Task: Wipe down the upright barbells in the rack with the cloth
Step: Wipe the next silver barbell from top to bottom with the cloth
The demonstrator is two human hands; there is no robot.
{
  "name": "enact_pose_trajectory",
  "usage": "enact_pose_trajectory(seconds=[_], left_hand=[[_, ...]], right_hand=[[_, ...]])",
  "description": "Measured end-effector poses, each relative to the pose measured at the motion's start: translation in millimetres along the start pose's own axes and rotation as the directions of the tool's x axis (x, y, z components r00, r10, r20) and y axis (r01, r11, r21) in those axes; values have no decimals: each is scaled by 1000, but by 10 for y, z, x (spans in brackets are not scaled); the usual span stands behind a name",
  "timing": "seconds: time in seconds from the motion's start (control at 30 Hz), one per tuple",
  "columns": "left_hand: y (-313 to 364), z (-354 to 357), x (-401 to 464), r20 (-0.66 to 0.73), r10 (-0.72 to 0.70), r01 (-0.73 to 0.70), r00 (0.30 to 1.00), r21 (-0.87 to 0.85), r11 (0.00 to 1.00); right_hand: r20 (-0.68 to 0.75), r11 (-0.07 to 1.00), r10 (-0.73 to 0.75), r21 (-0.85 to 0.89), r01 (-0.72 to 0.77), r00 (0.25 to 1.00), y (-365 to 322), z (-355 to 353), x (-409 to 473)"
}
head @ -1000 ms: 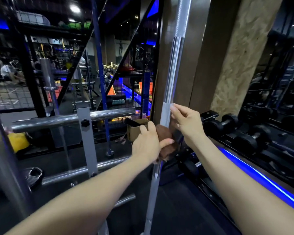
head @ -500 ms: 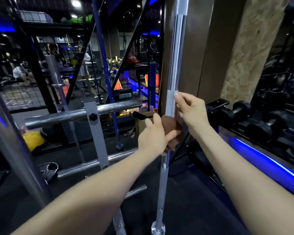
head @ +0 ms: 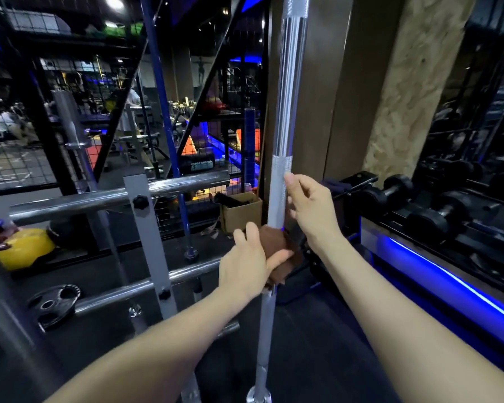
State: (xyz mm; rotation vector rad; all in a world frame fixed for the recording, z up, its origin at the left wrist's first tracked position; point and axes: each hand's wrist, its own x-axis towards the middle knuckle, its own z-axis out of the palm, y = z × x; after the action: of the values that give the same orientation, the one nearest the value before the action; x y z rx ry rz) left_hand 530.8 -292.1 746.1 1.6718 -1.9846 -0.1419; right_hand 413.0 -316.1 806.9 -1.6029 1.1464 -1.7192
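A person's left hand (head: 246, 264) is gripping a brown cloth (head: 277, 250) wrapped around an upright barbell (head: 285, 117), fingers curled closed around both. Just above the cloth, the right hand (head: 310, 207) is steadying the bar, thumb and curled fingers pinching its knurled section. Left of the barbell, a cardboard box (head: 240, 212) is holding a dark object.

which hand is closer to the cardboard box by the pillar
Left. The left hand, gripping the brown cloth on the barbell, sits just below the cardboard box; the right hand is across the bar.
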Motion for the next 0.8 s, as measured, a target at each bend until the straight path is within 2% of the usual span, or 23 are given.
enact_pose_trajectory(seconds=[0.07,0.13,0.23,0.4,0.53,0.6,0.73,0.8], left_hand=[[53,-75,49,-23,15,-16,1000,-58,998],[175,-254,228,-128,21,-35,992,-114,993],[277,-367,365,-200,50,-60,978,-42,997],[204,-199,338,-150,-11,2,989,-61,998],[128,-150,169,18,-7,7,1000,-7,1000],[79,-132,116,51,-14,15,999,-28,999],[175,-265,201,-121,0,-11,993,-87,996],[198,-258,219,-154,24,-35,988,-69,997]], right_hand=[[-5,1000,-7,-1,7,1000,-17,-12,5],[-15,1000,-19,-17,19,1000,-54,-33,23],[-24,998,-36,-52,35,999,-57,-69,52],[-41,999,-40,-31,39,998,6,-25,36],[-36,1000,-22,-2,21,999,-19,-13,-30],[-21,1000,-9,4,9,1000,-28,-16,-34],[-40,999,-20,-30,19,999,-35,-16,-30],[-55,999,-39,-35,37,998,4,-12,-44]])
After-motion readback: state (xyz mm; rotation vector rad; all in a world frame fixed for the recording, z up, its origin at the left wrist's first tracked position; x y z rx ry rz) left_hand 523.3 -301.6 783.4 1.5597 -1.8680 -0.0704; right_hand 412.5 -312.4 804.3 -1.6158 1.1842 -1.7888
